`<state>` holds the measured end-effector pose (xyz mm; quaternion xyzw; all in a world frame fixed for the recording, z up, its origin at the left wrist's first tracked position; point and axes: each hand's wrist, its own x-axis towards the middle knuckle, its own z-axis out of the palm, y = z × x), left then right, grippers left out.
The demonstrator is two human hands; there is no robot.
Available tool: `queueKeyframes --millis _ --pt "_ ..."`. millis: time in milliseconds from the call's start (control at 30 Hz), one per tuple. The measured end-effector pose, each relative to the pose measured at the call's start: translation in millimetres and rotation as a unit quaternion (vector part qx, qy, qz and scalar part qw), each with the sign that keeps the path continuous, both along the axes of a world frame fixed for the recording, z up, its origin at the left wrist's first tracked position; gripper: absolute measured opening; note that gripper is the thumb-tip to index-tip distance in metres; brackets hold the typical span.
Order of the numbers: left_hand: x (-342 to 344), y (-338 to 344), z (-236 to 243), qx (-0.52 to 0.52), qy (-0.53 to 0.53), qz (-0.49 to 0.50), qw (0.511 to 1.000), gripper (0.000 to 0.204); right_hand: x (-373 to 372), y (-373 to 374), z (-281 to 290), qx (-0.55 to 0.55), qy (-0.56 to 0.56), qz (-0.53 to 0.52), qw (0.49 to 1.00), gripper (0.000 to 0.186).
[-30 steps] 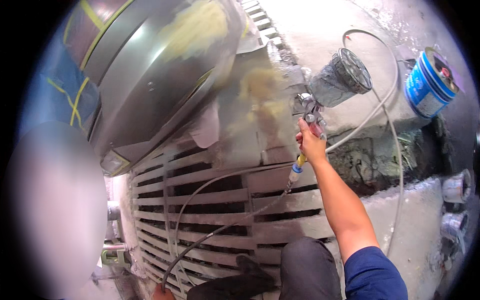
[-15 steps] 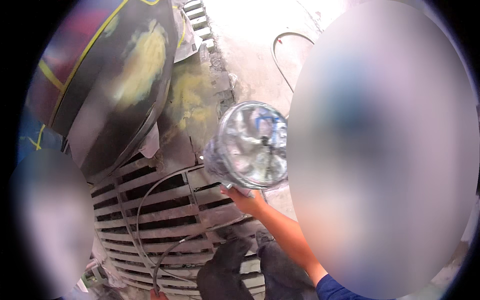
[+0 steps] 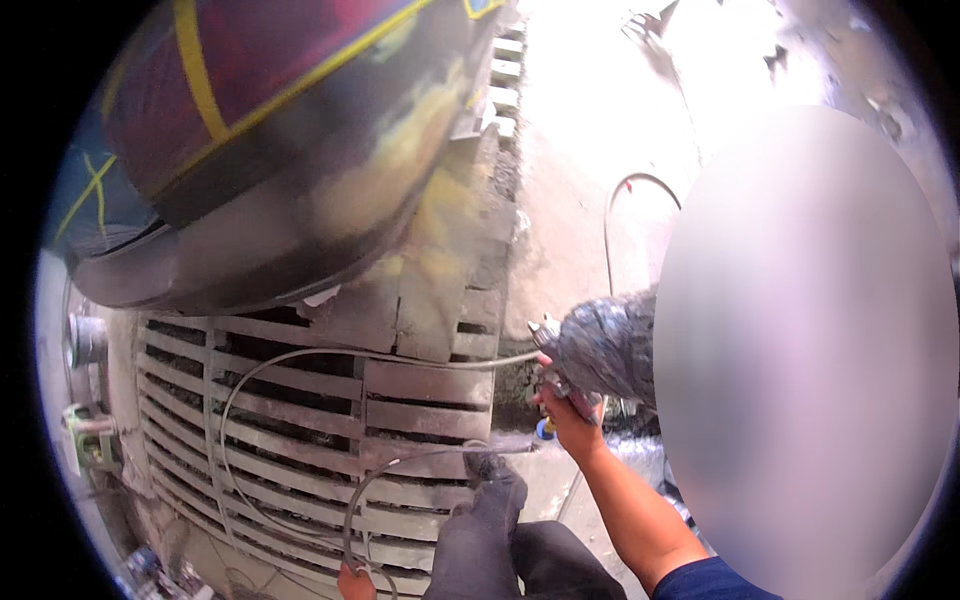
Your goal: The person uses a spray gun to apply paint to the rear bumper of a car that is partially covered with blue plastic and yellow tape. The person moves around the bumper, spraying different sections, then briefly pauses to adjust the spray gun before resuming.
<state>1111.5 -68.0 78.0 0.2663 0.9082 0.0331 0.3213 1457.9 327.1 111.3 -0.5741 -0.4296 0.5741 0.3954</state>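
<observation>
In my right hand (image 3: 572, 415) is a spray gun (image 3: 545, 332), its fingers wrapped round the handle. The gun's cup (image 3: 610, 345), covered in dark crinkled wrapping, points right, and a blurred patch hides its far end. The small nozzle points left. Low in the view, my left hand (image 3: 357, 582) is closed round a grey air hose (image 3: 352, 515), which loops over the floor grating. Beyond the gun, at the upper left, is a dark car bumper (image 3: 300, 225) with a pale yellowish patch (image 3: 415, 130) along its side.
Yellow tape (image 3: 200, 80) edges the red and blue covering above the bumper. Slatted floor grating (image 3: 290, 400) lies beneath, beside a pale concrete floor (image 3: 570, 180). Another hose stretch (image 3: 610, 230) curves there. My legs (image 3: 480, 540) show below; a large blurred patch covers the right.
The spray gun has turned from showing its cup's round end to lying side-on. My view has shifted, so the bumper sits differently and more of the grating shows. My left hand keeps the hose.
</observation>
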Motion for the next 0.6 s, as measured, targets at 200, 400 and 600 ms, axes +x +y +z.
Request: queueKeyframes --millis 200,400,600 --pt "39 -8 -2 0.0 0.011 0.046 0.999 0.015 3 36 25 -0.015 0.014 0.031 0.999 0.033" --pt "69 -80 -66 -0.074 0.165 -0.39 0.903 0.017 17 77 -9 -0.062 0.035 0.12 0.99 0.03" --pt "186 65 13 -0.085 0.061 0.151 0.983 0.028 44 137 -62 0.401 -0.313 0.229 0.83 0.032"
